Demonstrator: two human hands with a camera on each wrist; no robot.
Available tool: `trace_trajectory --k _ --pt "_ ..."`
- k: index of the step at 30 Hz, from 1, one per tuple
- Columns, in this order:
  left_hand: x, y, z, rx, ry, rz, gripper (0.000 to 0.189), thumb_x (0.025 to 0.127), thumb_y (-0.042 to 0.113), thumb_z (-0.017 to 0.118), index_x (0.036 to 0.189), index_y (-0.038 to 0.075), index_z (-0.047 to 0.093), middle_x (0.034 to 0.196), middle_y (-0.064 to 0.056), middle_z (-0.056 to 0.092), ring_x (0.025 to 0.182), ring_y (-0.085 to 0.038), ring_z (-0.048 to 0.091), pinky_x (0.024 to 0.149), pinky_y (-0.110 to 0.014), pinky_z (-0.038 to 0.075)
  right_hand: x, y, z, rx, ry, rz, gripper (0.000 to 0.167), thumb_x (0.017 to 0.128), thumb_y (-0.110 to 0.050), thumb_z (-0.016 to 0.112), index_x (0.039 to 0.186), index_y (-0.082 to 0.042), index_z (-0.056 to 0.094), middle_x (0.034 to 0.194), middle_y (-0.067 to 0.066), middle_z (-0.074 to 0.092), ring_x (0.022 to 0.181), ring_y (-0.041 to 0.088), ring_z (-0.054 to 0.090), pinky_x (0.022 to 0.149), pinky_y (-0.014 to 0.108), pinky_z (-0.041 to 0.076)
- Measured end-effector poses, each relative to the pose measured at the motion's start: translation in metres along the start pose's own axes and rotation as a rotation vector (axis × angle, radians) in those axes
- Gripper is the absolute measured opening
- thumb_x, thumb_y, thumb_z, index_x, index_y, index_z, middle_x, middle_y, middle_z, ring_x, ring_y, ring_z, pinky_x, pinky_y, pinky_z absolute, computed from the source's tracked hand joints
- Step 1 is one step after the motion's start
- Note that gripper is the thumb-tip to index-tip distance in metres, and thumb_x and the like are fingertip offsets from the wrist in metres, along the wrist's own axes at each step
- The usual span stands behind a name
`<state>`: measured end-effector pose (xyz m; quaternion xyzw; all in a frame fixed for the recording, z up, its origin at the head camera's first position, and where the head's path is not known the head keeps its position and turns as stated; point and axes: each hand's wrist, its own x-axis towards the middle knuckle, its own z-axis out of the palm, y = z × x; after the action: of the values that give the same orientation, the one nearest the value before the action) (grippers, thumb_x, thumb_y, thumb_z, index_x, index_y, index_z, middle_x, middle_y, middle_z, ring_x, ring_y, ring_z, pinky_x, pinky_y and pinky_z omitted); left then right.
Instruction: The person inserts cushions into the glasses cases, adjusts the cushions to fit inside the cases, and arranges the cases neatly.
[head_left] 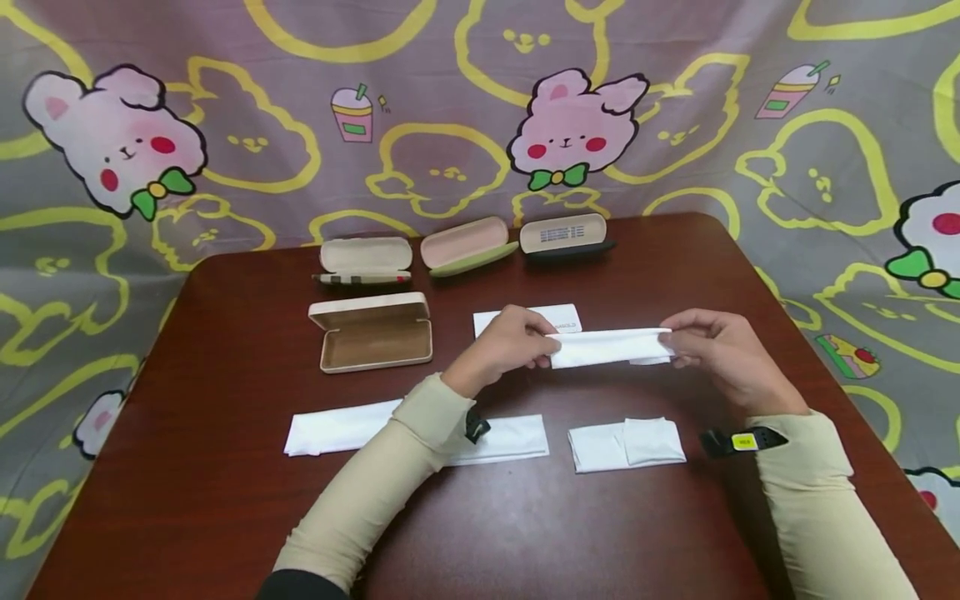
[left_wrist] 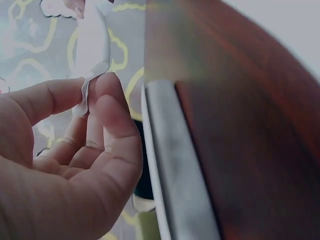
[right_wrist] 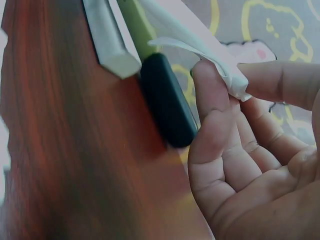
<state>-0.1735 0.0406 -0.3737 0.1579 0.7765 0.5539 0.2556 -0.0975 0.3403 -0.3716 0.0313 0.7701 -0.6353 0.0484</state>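
Note:
Both hands hold a folded white cloth (head_left: pixel 611 347) stretched as a flat strip above the table. My left hand (head_left: pixel 513 343) pinches its left end between thumb and fingers; the left wrist view shows the folded edge of the cloth (left_wrist: pixel 92 47) in that pinch. At the other end, my right hand (head_left: pixel 723 354) pinches the cloth (right_wrist: pixel 220 60), whose layers part slightly near the fingertips. Just behind the left hand lies a white box (head_left: pixel 562 317) with print on it, partly hidden by that hand.
Nearer me lie a long folded white cloth (head_left: pixel 337 429), partly under the left forearm, and a shorter folded one (head_left: pixel 652 443). Open glasses cases stand behind: a brown-lined one (head_left: pixel 378 342), a patterned one (head_left: pixel 366 257), a green one (head_left: pixel 468 246) and a dark one (head_left: pixel 564 237).

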Motion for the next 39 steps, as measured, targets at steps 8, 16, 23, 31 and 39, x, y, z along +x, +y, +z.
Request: trace_trajectory --k 8,16,23,31,39 --pt "-0.024 0.0 -0.035 -0.005 0.058 -0.016 0.017 0.094 0.004 0.067 0.108 -0.005 0.07 0.08 -0.01 0.069 0.075 -0.03 0.068 0.071 -0.039 0.056 0.017 -0.017 0.034 -0.071 -0.01 0.014 0.036 0.09 -0.024 0.079 0.114 0.002 0.069 0.099 0.01 0.072 0.085 0.037 0.063 0.074 0.039 0.057" --pt "-0.048 -0.013 -0.076 -0.035 0.154 -0.023 0.018 0.094 0.005 0.068 0.107 -0.007 0.07 0.078 -0.011 0.069 0.07 -0.024 0.066 0.065 -0.029 0.054 0.044 -0.03 0.078 -0.003 -0.066 0.014 0.032 0.089 -0.02 0.08 0.111 0.002 0.071 0.097 0.01 0.073 0.08 0.03 0.065 0.074 0.037 0.057" --pt "-0.069 -0.025 -0.107 -0.102 0.244 -0.094 0.018 0.094 0.005 0.069 0.107 -0.007 0.069 0.07 -0.008 0.065 0.066 -0.023 0.063 0.069 -0.036 0.057 0.065 -0.034 0.12 0.131 -0.11 0.01 0.026 0.088 -0.012 0.08 0.106 0.004 0.07 0.089 0.008 0.071 0.071 0.018 0.06 0.065 0.029 0.054" --pt "-0.1 -0.041 -0.15 -0.06 0.346 -0.092 0.02 0.096 0.005 0.065 0.108 -0.011 0.066 0.074 -0.01 0.065 0.064 -0.017 0.062 0.066 -0.034 0.056 0.085 -0.049 0.177 0.173 -0.193 -0.035 0.02 0.089 -0.005 0.076 0.104 0.007 0.069 0.089 0.008 0.072 0.074 0.019 0.064 0.069 0.031 0.056" --pt "-0.123 -0.063 -0.181 -0.034 0.456 -0.142 0.02 0.098 0.007 0.064 0.11 -0.009 0.065 0.079 -0.01 0.064 0.07 -0.02 0.062 0.067 -0.033 0.055 0.097 -0.054 0.23 0.155 -0.226 -0.014 0.019 0.091 -0.002 0.073 0.106 0.008 0.068 0.088 0.009 0.072 0.074 0.018 0.067 0.07 0.032 0.057"
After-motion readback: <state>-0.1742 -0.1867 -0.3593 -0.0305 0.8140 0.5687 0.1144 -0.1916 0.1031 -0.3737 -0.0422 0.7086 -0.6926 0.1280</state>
